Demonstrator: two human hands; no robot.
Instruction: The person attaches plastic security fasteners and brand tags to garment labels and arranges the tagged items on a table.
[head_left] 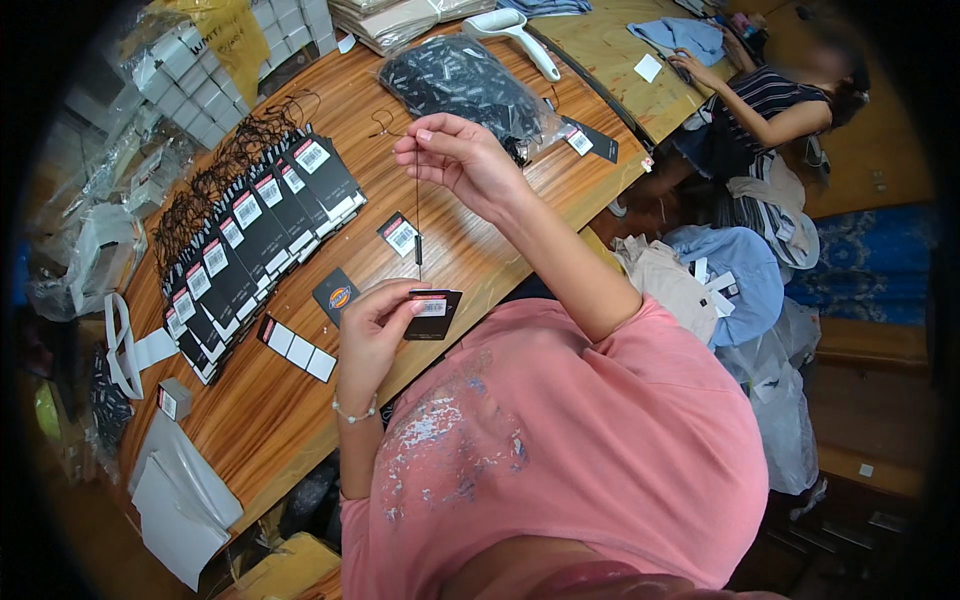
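My left hand point(372, 318) pinches a small black hang tag point(432, 318) with a barcode label, close to the table's front edge. A thin black string point(418, 215) runs up from the tag, pulled straight. Its upper end is between the fingertips of my right hand point(455, 160), raised above the table. Partway along the string is a small black plastic piece point(418, 248). Just beyond my left hand lie a loose barcode tag point(399, 235), a dark tag with a round logo point(338, 296) and a dark strip with white labels point(298, 348).
Rows of strung black tags point(255, 215) cover the left of the wooden table point(240, 430). At the back lie a plastic bag of black strings point(465, 85) and a white lint roller point(512, 38). White boxes point(190, 85) are stacked far left. Another person point(770, 110) handles blue cloth at far right.
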